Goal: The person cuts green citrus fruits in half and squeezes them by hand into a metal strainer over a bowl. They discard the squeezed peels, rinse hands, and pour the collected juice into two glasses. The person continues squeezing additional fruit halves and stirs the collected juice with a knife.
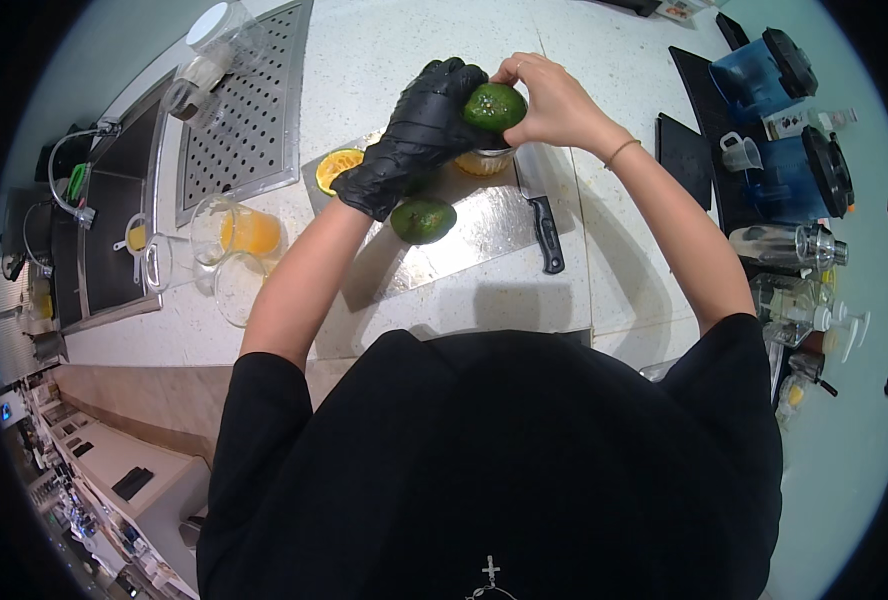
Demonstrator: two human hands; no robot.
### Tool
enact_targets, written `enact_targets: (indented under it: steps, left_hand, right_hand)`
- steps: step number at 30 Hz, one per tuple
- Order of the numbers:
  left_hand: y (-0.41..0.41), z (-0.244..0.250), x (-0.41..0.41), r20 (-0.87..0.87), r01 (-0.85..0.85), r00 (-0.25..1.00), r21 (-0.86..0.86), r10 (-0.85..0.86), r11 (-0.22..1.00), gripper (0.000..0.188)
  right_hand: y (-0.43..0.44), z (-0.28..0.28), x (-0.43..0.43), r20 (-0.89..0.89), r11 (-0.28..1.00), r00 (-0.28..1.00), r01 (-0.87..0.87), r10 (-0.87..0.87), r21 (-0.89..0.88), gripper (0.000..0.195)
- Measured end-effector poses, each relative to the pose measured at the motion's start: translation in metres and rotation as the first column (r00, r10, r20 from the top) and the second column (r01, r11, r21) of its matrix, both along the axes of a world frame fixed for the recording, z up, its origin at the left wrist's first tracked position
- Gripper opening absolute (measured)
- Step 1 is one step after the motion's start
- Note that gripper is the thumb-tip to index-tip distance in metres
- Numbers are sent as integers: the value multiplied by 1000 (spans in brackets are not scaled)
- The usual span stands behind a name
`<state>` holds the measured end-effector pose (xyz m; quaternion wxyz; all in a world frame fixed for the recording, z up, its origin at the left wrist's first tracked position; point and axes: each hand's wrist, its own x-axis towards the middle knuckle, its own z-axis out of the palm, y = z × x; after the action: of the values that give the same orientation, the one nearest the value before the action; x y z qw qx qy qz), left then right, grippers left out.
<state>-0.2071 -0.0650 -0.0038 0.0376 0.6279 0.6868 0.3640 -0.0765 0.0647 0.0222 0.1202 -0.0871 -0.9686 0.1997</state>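
Observation:
My left hand, in a black glove, and my bare right hand both grip a green-skinned citrus fruit above a juicer with a clear, ribbed lower part. Whether the fruit is cut underneath is hidden. Close to my left wrist lies a squeezed citrus half, its orange inside showing. Another green citrus piece rests on the metal cutting board. A knife with a black handle lies across the board's right side.
Left of the board stand a glass of orange juice and clear empty glasses. Beyond them are a perforated metal drainer and a sink. Blue blender jugs and a shaker line the right.

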Motion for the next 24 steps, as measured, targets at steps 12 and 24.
enact_targets:
  steps: [12,24]
  left_hand:
    - [3,-7,-4,-192,11,981,-51,-21,999,45]
    - [-7,2,-16,67,44,997,41,-47,998,53]
  right_hand:
    - [-2,-8,-12,44,999,999,-25,27,-41,38]
    - [6,4,-6,-7,975,998,-55,55,-217,44]
